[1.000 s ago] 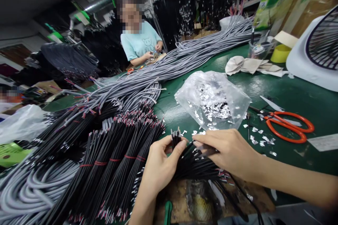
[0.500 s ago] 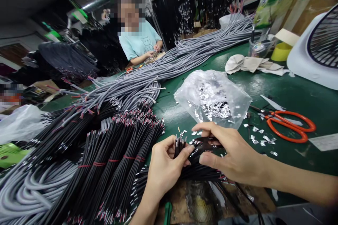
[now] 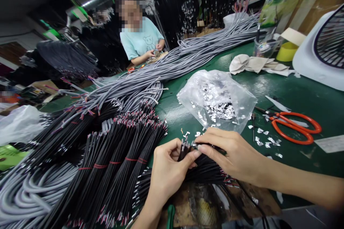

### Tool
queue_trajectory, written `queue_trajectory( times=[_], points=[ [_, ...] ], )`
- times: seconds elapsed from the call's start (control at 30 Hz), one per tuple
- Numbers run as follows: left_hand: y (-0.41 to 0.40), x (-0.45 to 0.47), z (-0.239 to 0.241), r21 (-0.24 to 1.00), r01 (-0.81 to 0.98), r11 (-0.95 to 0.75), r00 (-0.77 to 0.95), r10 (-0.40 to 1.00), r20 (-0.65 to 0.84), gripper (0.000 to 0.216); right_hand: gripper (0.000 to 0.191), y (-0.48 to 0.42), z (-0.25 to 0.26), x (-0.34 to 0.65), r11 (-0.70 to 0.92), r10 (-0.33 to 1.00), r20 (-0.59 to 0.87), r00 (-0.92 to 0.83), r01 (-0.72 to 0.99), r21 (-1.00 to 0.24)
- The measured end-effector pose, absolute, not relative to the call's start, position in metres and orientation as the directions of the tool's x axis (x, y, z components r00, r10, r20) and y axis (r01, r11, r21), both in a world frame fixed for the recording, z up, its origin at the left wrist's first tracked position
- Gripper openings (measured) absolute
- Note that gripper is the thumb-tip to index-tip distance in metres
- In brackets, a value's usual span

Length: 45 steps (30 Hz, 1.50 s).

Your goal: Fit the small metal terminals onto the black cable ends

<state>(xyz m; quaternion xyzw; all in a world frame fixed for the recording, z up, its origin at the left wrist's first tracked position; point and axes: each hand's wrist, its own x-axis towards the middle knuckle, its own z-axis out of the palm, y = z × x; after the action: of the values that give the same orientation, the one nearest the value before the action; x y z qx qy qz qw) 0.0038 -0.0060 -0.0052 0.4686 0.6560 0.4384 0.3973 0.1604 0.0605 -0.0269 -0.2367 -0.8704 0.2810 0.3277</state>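
My left hand is closed around a small bunch of black wires, their pale tips standing up between thumb and fingers. Close beside it, my right hand has its thumb and fingers pinched together near those tips. A dark strip shows under the right fingers, but what they grip I cannot make out. Below both hands lies a pile of loose black wires. Just beyond them sits a clear plastic bag holding many small silver pieces, with more pieces scattered on the green table.
Orange-handled scissors lie at right. Banded black wire bundles and grey cables fill the left and back. A cloth and a white fan stand far right. Another person works across the table.
My right hand has come in from a spread thumb and fingers to a pinch beside the wire tips. The left hand still holds its bunch, nearly unmoved.
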Motion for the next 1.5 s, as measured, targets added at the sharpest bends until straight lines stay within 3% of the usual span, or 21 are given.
queue_trajectory(
  times=[0.23,0.6,0.8,1.1,1.33,1.5],
  points=[
    [-0.007,0.0,-0.003,0.958,0.217,0.188,-0.231,0.963,-0.136,0.014,0.02,0.061,-0.024,0.161,0.696,0.613,0.411,-0.675,0.214,-0.686],
    [-0.011,0.002,0.004,0.967,0.184,0.178,0.051,0.98,-0.191,0.023,0.01,0.065,-0.016,0.16,0.568,0.649,0.44,-0.621,0.009,-0.823],
    [-0.01,0.005,0.003,0.924,0.354,0.145,-0.029,0.989,-0.144,0.014,0.016,0.061,-0.019,0.157,0.515,0.711,0.347,-0.611,0.117,-0.849],
    [-0.006,0.008,-0.005,0.916,0.379,0.128,-0.256,0.966,-0.029,0.017,0.022,0.059,-0.018,0.155,0.518,0.727,0.303,-0.616,0.202,-0.831],
    [-0.006,0.003,-0.004,0.954,0.249,0.166,-0.177,0.976,-0.124,0.012,0.012,0.064,-0.02,0.158,0.545,0.688,0.406,-0.602,0.058,-0.837],
    [-0.007,0.003,-0.004,0.953,0.265,0.15,-0.122,0.985,-0.121,0.012,0.014,0.065,-0.024,0.159,0.598,0.626,0.454,-0.634,0.016,-0.801]
  ],
)
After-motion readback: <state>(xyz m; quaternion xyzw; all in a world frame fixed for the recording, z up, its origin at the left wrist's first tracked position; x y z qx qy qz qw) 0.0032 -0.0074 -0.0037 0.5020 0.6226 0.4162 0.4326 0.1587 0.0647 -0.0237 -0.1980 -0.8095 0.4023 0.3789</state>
